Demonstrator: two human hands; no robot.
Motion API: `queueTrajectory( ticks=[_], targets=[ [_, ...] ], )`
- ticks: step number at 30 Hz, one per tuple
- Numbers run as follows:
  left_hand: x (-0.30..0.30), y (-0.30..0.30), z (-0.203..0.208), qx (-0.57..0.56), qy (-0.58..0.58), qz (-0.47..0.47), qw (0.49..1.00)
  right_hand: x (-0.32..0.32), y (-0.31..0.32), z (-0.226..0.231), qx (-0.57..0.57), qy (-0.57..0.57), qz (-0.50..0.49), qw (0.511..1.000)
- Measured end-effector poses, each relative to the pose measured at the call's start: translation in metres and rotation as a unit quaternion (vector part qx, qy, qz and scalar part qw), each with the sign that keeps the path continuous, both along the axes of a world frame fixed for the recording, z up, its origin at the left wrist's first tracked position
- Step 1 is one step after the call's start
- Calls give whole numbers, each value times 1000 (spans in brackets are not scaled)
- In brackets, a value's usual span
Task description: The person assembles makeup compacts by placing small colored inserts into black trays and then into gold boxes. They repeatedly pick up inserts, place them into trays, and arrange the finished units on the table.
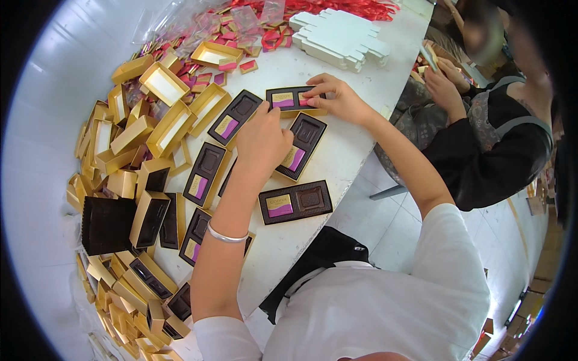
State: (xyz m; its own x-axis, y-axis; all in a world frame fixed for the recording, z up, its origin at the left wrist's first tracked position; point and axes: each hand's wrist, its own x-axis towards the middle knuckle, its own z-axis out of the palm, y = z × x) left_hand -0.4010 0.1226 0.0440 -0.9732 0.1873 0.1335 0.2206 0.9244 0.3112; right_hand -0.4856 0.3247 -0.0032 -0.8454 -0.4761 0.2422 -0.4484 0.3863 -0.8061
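The right hand's (346,102) fingertips touch a small pink-and-gold packet (302,98) in the right compartment of a black-trayed gold box (295,112), whether pinching or pressing I cannot tell; the left hand (265,138) is at the box's left end, its finger state hidden; a gold-and-purple packet (282,100) fills the left compartment; nearby lie similar two-compartment boxes (305,215), then heaped gold cartons (164,84) and stacked white flat cartons (337,36)

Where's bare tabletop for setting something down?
Bare table shows between the left forearm, the black tray nearest the table's edge, and that edge. Another patch lies between the white carton stack and the right hand. Gold boxes crowd the left side.
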Motion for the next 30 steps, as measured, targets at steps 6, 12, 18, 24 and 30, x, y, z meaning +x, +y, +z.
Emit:
queueTrajectory(
  ticks=[6,12,18,24,30],
  targets=[
    [-1,3,4,32,-33,20,999,-18,-11,3,-40,-159,12,986],
    [8,-12,30,611,-239,103,748,4,-6,23,-58,71,-61,994],
    [26,-5,21,791,-303,58,528,89,-36,59,-131,118,46,983],
    [42,10,41,755,-324,40,569,91,-26,46,-358,-182,11,916],
    [45,-2,36,603,-274,18,749,98,-19,52,-296,-116,5,948]
  ],
)
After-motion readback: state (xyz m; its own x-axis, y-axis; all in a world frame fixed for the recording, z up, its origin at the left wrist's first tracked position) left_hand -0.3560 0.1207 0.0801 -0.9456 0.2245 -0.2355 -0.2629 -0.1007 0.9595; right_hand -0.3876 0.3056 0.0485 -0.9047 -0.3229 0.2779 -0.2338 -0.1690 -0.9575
